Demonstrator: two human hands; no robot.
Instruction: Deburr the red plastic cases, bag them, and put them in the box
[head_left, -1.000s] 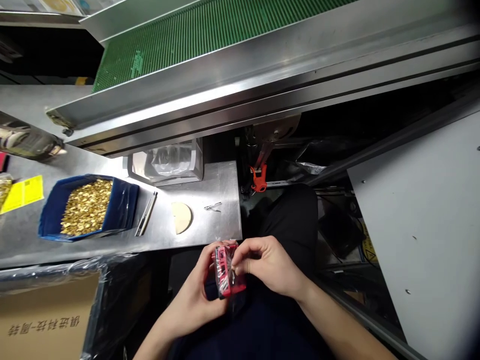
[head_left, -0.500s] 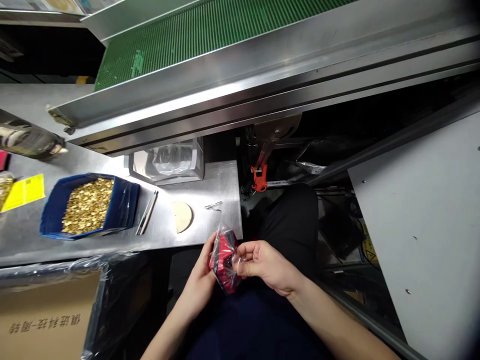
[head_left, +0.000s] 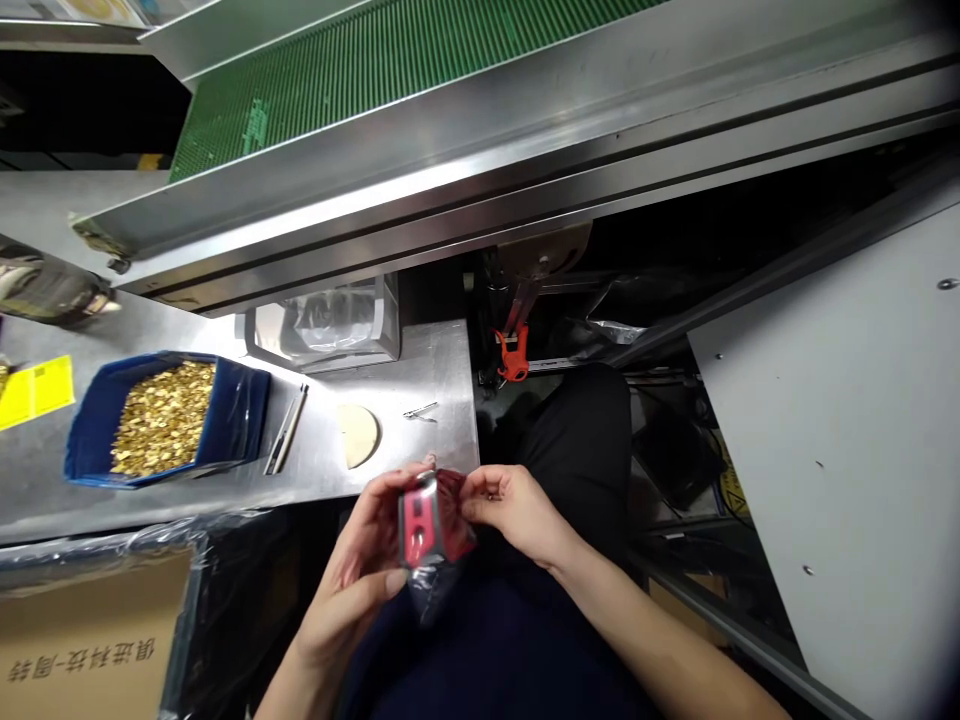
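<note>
One red-and-black boxy item [head_left: 420, 522] in clear plastic film [head_left: 430, 594], near the grey metal table [head_left: 442, 360], is clasped by the left hand [head_left: 352, 565]; the right hand [head_left: 519, 508] apparently pinches film. Adjusting the wrapping seems underway, calling next for steady support.

One cam only, worn on the person's head: looks fwd & steeply down from abv the lap, w/ dark navy cloth over the torso [head_left: 510, 640] at btm ctr & a black-trousered leg [head_left: 589, 430] just R of mid. FOV is wide; R-hand corners go dark. Bare left hand [head_left: 356, 560] & bare right hand [head_left: 517, 510] sit low, nr ctr, at close range; both forearms exit via btm edge. Grey metal bench top [head_left: 435, 360] is seen from abv, on L. Long green ribbed conveyor belt [head_left: 337, 90] slants across top, beyond the hands. Pale grey flat panel [head_left: 847, 400] fills R side, cut off by frame; ditto brown printed cardboard [head_left: 82, 600], btm L. Pic is squeezed in ht by a qtr.
</note>
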